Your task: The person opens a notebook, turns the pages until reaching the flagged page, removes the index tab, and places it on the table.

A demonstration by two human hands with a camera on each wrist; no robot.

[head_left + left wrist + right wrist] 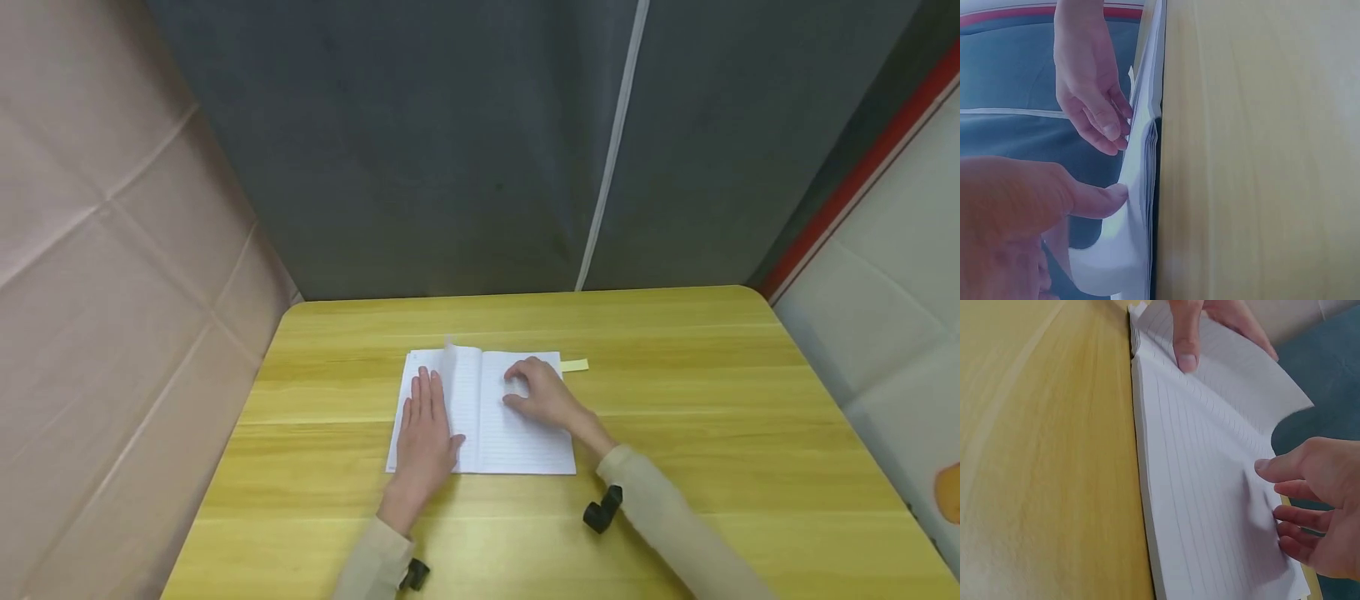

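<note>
- Notebook [517, 437]: lies open at the middle of the yellow table [712, 433], its lined pages facing up.
- Left hand [423, 433]: lies flat on the left page with straight fingers pointing to 12 o'clock; the thumb presses near the spine, gripping nothing.
- Loose page [452, 375]: stands half-raised over the spine, at 1 o'clock from the left hand.
- Right hand [542, 392]: rests on the right page, fingers loosely bent, their tips touching the paper; it holds nothing.
- Yellow sticky note [574, 365]: juts from the notebook's far right corner, at 1 o'clock from the right hand.
</note>
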